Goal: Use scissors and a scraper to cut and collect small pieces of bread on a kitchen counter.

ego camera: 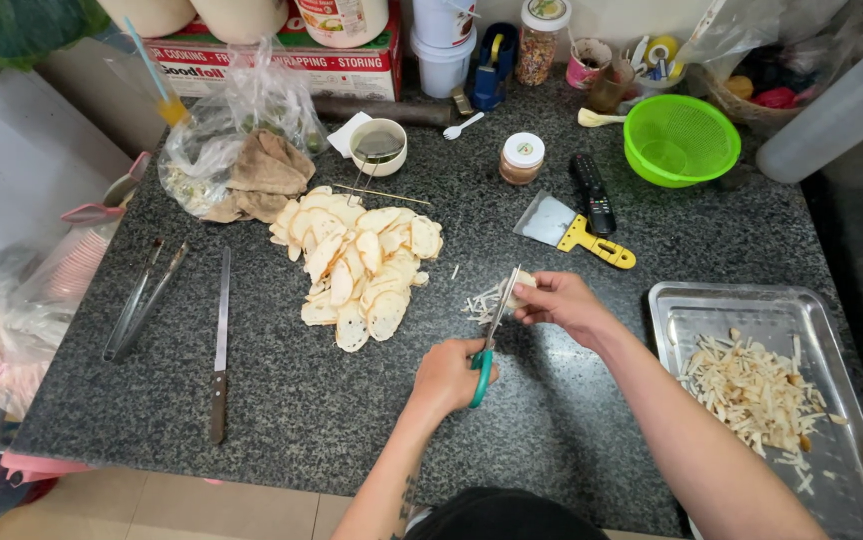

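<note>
Now green-handled steel scissors (pixel 492 335) snip a thin pale slice (pixel 520 291).

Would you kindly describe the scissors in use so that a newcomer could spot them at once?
Start at the dark speckled stone counter and find the pile of pale round slices in its middle. Just right of the pile, the scissors sit in the left hand, blades pointing up at a slice pinched by the right hand. Their green handles set them apart from the plain long knife and the tongs farther left.

Green colander (pixel 681 139), yellow-handled scraper (pixel 574 230), remote control (pixel 592 193), long knife (pixel 221 343), tongs (pixel 144 297)
</note>
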